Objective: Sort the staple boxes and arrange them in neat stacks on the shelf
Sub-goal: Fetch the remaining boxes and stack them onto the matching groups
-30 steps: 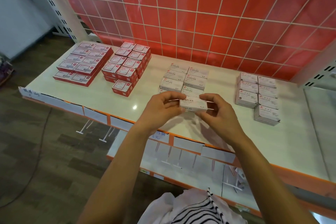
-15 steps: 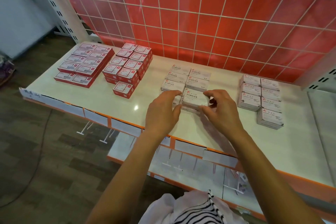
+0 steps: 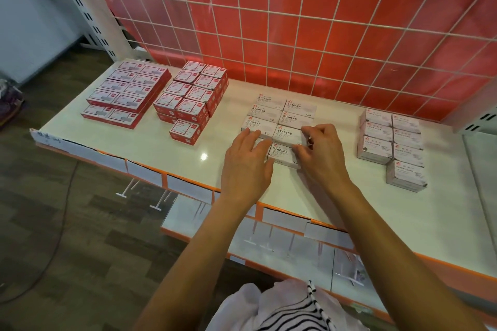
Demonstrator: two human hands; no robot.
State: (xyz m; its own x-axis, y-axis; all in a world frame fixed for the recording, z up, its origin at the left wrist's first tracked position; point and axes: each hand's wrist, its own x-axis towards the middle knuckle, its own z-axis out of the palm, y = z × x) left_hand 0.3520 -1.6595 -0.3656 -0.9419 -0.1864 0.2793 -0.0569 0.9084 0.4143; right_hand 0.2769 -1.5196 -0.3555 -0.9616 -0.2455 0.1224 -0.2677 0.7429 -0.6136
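1. Working at the white block point(image 3: 279, 118) of staple boxes, two columns wide, on the shelf point(image 3: 161, 153); everything below placed from that block.
2. At the block's near right corner, touching the row behind: the front box point(image 3: 282, 154), label up, long axis running left to right.
3. Left hand point(image 3: 246, 161) at the block's near left corner, fingers fairly straight and laid over the boxes there, thumb against the front box's left end; gripping nothing.
4. Right hand point(image 3: 320, 153) at the block's near right side, fingers curled, pinching the front box's right end, upper fingertips reaching onto the box behind.
5. Judged: squaring the front box into the right column. Probably only a short push away from the body, across the box's short axis. Both hands equally near, one per end. Spot left of the front box hidden under the left hand.
6. Readable on each white lid: "STAPLES", beside a small red logo; finer print too small.
7. Well to the block's left: red boxes point(image 3: 192, 94) in two groups, labels unreadable. Well to its right: pale boxes point(image 3: 390, 137) printed "PAPER CLIPS". Behind the block: a white wire grid point(image 3: 295, 21) on red.
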